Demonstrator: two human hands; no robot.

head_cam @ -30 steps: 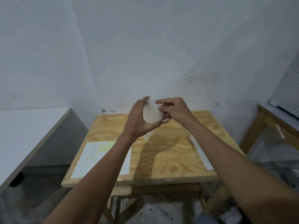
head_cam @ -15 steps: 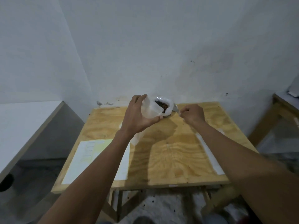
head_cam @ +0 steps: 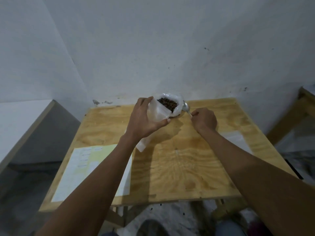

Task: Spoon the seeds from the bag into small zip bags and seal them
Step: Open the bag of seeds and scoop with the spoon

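Observation:
My left hand holds a small clear zip bag up above the wooden table, fingers and thumb curled round its sides. Just behind it at the table's far edge stands an open plastic bag of dark brown seeds. To the right of that bag lies a metal spoon, bowl up against the bag. My right hand pinches the spoon's handle. More white zip bags lie on the table under my left wrist, mostly hidden by it.
A printed paper sheet lies on the table's front left. A white strip lies at the right side. A white counter stands to the left and another wooden table to the right. A white wall is close behind.
My right hand let go of the small zip bag, moved right and took the spoon's handle. My view tipped down and the seed bag came into sight behind the small bag.

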